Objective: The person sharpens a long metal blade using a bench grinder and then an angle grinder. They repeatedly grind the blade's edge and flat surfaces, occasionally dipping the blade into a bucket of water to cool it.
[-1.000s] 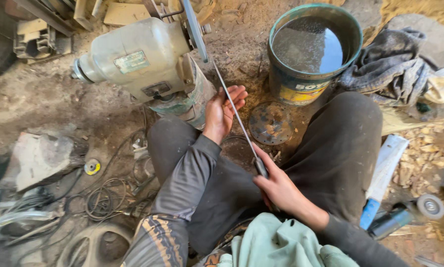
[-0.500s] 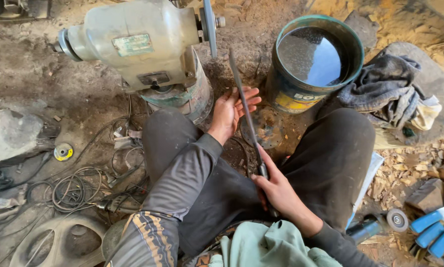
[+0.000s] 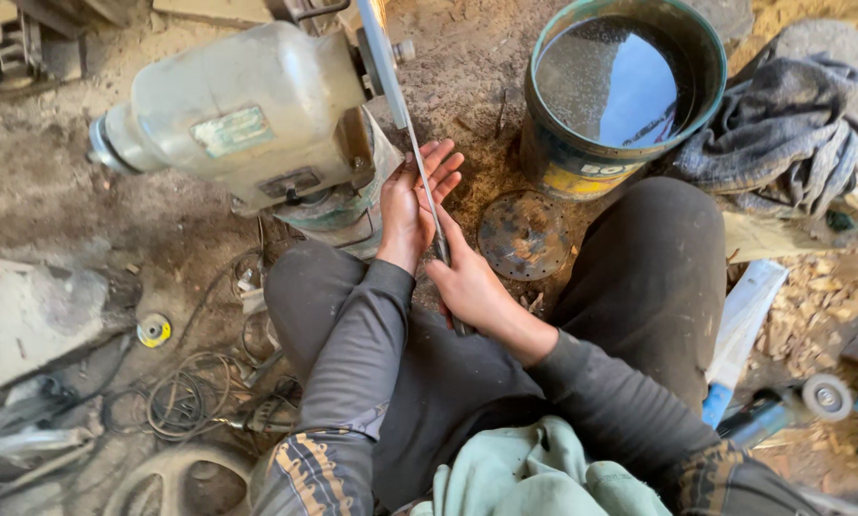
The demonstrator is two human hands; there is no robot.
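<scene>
Grey metal, long and thin: that is the blade (image 3: 427, 196) the person holds. A second ago its far end was a little way off from the spinning wheel (image 3: 379, 53) of the grinder (image 3: 233, 115). Now the tip has come up and sits right at the wheel's edge, and a small orange glow shows at the top of the wheel. So I think the grinding has just begun again.

The blade is flat, narrow and dull, with no shine. It runs in a straight line from the person's lap up to the wheel, above the dirt floor (image 3: 56, 201).

The right hand (image 3: 467, 282) is closed round the near end of the blade, like a fist, so its grip is tight on the handle part. The left hand (image 3: 414, 196) lies flat, fingers spread out, pressing on the middle of the blade; its grip is wide open and wraps round nothing.

Just beside the hands a rusty round disc (image 3: 524, 234) lies on the floor. Past it stands a green bucket (image 3: 582, 167) full of dark water. A grey rag (image 3: 782, 134) is bunched up to the right of the bucket. Tangled wires (image 3: 185, 401) lie far off to the left.
</scene>
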